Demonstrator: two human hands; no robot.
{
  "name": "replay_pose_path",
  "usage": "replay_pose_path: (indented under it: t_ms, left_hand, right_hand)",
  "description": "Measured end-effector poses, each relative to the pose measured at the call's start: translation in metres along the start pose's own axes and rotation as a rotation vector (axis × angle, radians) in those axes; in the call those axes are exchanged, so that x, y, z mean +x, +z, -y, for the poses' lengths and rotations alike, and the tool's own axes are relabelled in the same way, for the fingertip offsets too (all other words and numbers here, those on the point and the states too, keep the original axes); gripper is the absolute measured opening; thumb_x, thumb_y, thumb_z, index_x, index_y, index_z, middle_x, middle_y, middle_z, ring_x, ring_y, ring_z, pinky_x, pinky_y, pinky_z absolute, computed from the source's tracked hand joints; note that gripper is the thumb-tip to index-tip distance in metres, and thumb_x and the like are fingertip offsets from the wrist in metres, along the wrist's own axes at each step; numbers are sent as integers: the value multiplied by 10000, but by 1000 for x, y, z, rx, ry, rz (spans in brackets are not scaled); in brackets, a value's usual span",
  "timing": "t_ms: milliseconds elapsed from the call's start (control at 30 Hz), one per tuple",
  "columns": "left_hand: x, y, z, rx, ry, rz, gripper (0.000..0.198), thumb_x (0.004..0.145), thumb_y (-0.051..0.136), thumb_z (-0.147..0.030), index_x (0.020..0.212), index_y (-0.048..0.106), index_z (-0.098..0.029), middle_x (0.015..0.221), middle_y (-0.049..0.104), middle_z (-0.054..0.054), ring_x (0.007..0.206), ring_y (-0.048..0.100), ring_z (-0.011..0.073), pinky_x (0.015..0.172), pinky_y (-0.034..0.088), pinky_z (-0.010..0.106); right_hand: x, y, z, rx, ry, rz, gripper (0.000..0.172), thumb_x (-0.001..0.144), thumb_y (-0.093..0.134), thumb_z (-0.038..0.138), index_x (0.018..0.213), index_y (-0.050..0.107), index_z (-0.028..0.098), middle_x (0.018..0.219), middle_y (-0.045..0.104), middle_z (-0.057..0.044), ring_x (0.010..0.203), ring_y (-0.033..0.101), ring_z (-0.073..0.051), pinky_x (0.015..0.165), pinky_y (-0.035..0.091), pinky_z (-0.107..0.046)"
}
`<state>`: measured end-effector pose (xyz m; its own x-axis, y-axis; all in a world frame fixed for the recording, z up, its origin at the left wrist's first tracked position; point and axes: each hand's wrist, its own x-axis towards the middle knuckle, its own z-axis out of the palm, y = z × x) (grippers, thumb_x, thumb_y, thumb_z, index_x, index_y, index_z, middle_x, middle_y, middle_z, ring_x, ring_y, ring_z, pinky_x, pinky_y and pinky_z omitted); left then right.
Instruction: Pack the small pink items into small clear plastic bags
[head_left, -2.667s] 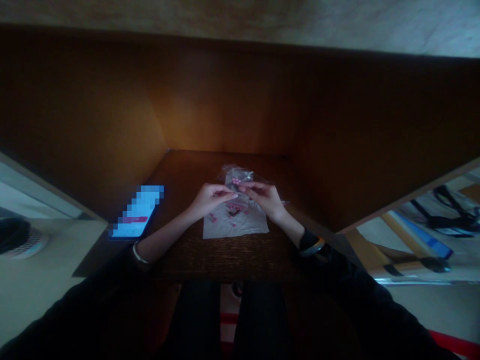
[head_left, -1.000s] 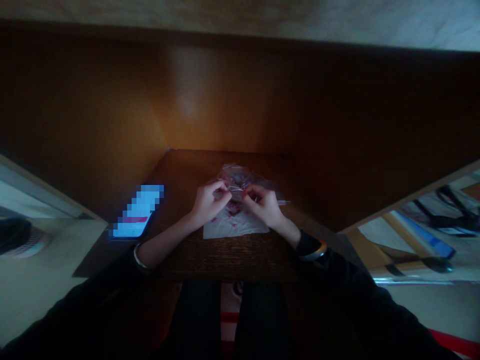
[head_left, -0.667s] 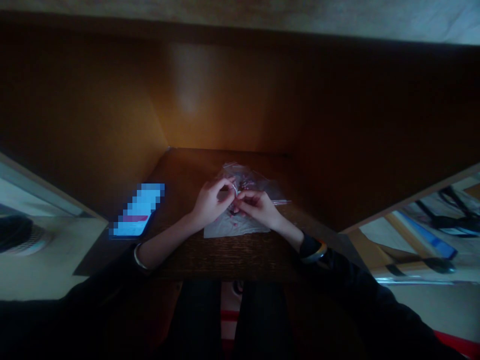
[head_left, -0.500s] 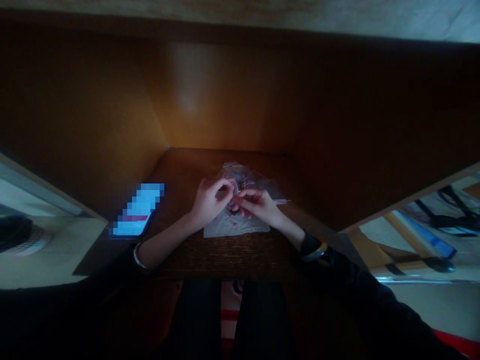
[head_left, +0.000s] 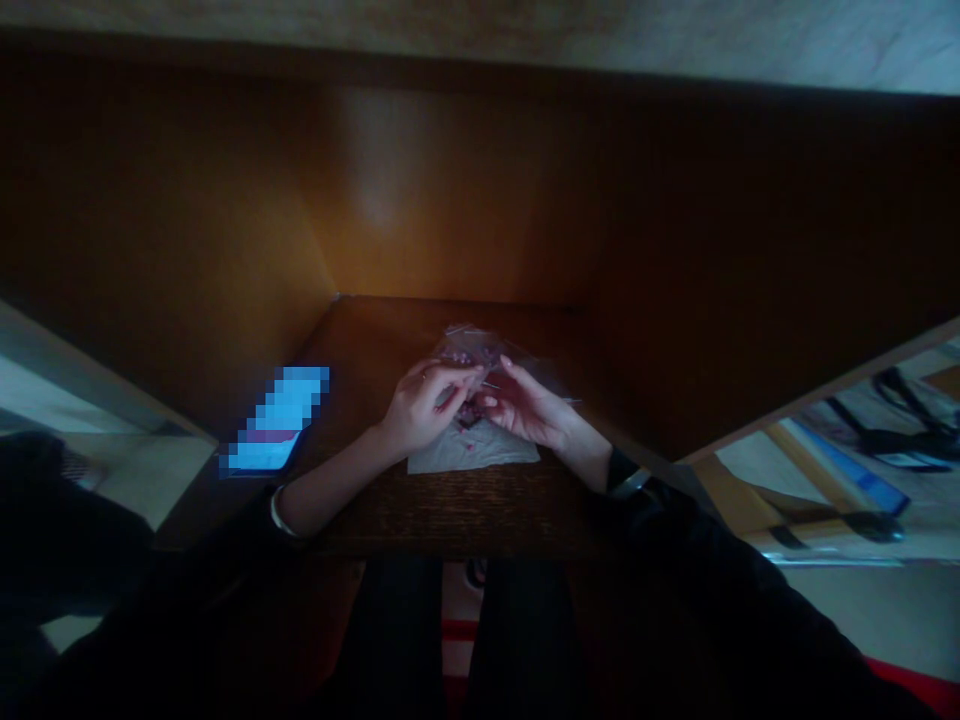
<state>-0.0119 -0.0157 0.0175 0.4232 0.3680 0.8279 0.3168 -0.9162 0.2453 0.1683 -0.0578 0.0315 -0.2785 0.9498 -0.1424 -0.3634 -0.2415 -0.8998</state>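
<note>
Over a pale cloth or paper sheet point(head_left: 472, 455), my left hand point(head_left: 427, 405) has its thumb and forefinger pinched together. Whatever is between those fingertips is too small and dim to make out. Facing it, my right hand point(head_left: 536, 405) has its forefinger stretched out and apart from its lower fingers, with nothing clearly held. Just beyond the fingers lie clear plastic bags point(head_left: 469, 343), with small purple-pink pieces in or under them. More small dark reddish pieces point(head_left: 469, 415) rest on the sheet, partly hidden by my hands.
A lit phone point(head_left: 274, 425) lies left of my left forearm. Brown wooden panels point(head_left: 450, 200) rise behind and on both sides of the wooden desktop point(head_left: 450, 510). Black straps and a blue item point(head_left: 874, 485) are at the right. A dark shape, perhaps someone's leg point(head_left: 67, 530), is at far left.
My right hand has moved slightly away from the left, its forefinger lifting and fingers spreading. My left hand stays nearly in place, still pinching. At far left, the dark shape has come further into view.
</note>
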Motion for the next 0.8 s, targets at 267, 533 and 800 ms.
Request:
replay_pose_path:
  t_ms: [267, 533, 800]
  left_hand:
    - [1, -6, 4, 10, 88, 112, 195, 900, 560, -191, 1005, 708, -263, 1069, 743, 4, 972, 693, 159, 914, 528, 363]
    - [1, -2, 6, 71, -47, 148, 131, 881, 599, -274, 875, 728, -298, 1033, 752, -13, 988, 663, 204, 927, 420, 434]
    - [3, -2, 0, 185, -2, 75, 115, 879, 619, -263, 942, 715, -268, 952, 754, 2, 929, 640, 208, 910, 367, 421]
  right_hand:
    - [5, -9, -3, -50, -81, 8, 387, 859, 543, 559, 903, 612, 181, 765, 605, -45, 636, 565, -108, 605, 539, -218]
    - [5, -12, -7, 133, -53, -53, 157, 824, 633, 339, 890, 606, 199, 807, 649, -40, 643, 592, -115, 659, 552, -245]
    - [5, -12, -1, 314, 35, -47, 210, 875, 597, 394, 930, 607, 191, 811, 663, -33, 643, 605, -92, 561, 526, -171]
